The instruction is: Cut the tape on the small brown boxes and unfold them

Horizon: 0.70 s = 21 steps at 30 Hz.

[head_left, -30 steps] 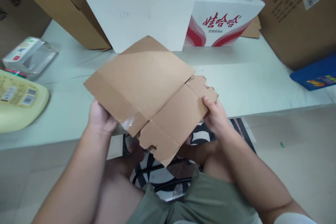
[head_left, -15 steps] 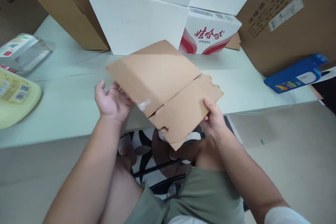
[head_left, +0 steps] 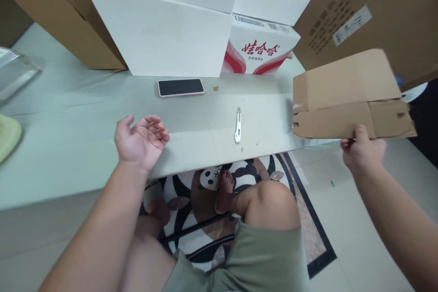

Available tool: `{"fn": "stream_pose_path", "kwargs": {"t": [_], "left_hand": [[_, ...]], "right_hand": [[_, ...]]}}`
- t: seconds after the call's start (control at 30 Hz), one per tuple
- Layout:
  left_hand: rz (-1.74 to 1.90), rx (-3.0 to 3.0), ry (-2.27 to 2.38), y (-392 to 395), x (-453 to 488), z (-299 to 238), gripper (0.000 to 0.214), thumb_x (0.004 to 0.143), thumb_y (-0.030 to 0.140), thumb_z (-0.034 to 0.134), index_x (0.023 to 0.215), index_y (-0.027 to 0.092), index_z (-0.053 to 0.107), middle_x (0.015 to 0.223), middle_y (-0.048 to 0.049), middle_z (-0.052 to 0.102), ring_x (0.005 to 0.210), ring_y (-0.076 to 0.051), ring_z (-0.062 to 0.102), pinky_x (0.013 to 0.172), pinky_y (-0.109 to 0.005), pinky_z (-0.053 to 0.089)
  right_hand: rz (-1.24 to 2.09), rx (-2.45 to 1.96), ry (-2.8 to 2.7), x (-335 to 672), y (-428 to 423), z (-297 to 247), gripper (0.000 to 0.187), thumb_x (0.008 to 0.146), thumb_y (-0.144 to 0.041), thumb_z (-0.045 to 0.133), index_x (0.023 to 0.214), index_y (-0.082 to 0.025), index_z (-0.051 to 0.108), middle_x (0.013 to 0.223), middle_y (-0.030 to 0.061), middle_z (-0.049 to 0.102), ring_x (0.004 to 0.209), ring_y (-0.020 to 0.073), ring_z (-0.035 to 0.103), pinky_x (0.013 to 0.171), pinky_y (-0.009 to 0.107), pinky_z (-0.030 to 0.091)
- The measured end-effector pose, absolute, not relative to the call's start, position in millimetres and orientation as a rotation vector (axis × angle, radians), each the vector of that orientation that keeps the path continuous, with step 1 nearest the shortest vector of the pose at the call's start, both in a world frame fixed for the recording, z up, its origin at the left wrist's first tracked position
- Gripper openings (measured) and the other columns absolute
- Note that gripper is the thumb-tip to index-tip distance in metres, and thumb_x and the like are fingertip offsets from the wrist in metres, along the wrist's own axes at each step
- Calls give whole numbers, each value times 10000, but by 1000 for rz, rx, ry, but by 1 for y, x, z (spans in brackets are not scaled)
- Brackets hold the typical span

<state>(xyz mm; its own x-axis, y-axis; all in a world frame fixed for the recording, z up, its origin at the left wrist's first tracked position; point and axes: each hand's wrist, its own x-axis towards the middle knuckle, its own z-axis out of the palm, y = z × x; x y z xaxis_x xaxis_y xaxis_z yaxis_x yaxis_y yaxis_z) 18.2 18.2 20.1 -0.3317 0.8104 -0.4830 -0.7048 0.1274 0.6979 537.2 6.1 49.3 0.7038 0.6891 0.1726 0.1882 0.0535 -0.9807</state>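
A folded-flat brown cardboard box (head_left: 345, 96) is held at the right side of the table, pinched at its lower edge by my right hand (head_left: 364, 150). It hides the blue pack behind it almost wholly. Palm up, my left hand (head_left: 142, 141) hovers over the front left of the table, its fingers loosely curled and apart, with nothing in it. A white utility knife (head_left: 238, 125) lies on the table between my hands. Farther back and to its left rests a phone (head_left: 181, 87) with a dark screen.
Along the back stand an open brown carton (head_left: 65, 23), large white boxes (head_left: 164, 32) and a white box with red lettering (head_left: 258, 48). A big brown carton (head_left: 328, 13) leans at the right. At the left are a clear package (head_left: 15, 73) and a yellow-green bottle (head_left: 8, 137).
My right hand has carried the cardboard from the middle to the right. My left hand no longer touches it. The phone and utility knife beneath have come into view.
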Motion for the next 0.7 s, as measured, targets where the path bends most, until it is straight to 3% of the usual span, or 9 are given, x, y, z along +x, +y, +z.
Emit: {"fn": "stream_pose_path", "kwargs": {"t": [0.1, 0.2, 0.3, 0.37, 0.57, 0.63, 0.7], "left_hand": [[1559, 113, 1131, 21, 20, 22, 460, 897, 481, 369, 670, 156, 602, 576, -55, 517, 467, -133, 481, 448, -236, 428], [1537, 97, 1107, 25, 22, 23, 480, 928, 494, 338, 685, 170, 595, 567, -47, 512, 457, -140, 484, 441, -238, 428], [1508, 80, 1070, 29, 24, 24, 488, 959, 496, 307, 707, 194, 595, 557, -49, 515, 462, -157, 490, 442, -252, 441], [1511, 63, 1045, 31, 26, 25, 469, 965, 484, 317, 713, 206, 599, 549, -53, 517, 467, -164, 484, 441, -260, 446], [1491, 93, 1025, 32, 30, 25, 526, 983, 467, 264, 672, 204, 597, 546, -50, 506, 465, -153, 477, 444, -250, 429], [1463, 126, 1017, 31, 33, 22, 518, 979, 464, 296, 667, 197, 612, 556, -52, 518, 470, -149, 489, 455, -246, 435], [1430, 156, 1020, 29, 36, 20, 522, 974, 454, 313, 657, 186, 630, 561, -57, 526, 473, -144, 499, 464, -240, 440]], "right_hand": [[408, -1493, -769, 538, 53, 60, 309, 794, -349, 828, 746, -316, 525, 721, -59, 629, 471, 57, 513, 395, 214, 430], [502, -1486, -815, 531, 116, 79, 275, 832, -223, 787, 801, -321, 532, 825, -54, 680, 696, 84, 659, 644, 188, 575], [714, -1497, -895, 514, 157, 83, 211, 879, -198, 722, 935, -329, 567, 1075, 6, 751, 1010, 134, 740, 964, 309, 604], [890, -1526, -975, 496, 156, 69, 172, 884, -243, 711, 1002, -309, 606, 1183, 48, 751, 1065, 160, 750, 1060, 389, 579], [1295, -1520, -1147, 419, 51, 20, 228, 802, -410, 794, 949, -261, 702, 976, 18, 790, 923, 153, 760, 1005, 369, 598], [1458, -1436, -1330, 374, 1, 13, 231, 865, -470, 750, 949, -256, 725, 933, 19, 799, 929, 154, 762, 966, 348, 604], [1788, -1320, -1553, 320, -51, 6, 281, 992, -486, 604, 990, -245, 748, 1028, 33, 812, 981, 153, 758, 926, 322, 607]]}}
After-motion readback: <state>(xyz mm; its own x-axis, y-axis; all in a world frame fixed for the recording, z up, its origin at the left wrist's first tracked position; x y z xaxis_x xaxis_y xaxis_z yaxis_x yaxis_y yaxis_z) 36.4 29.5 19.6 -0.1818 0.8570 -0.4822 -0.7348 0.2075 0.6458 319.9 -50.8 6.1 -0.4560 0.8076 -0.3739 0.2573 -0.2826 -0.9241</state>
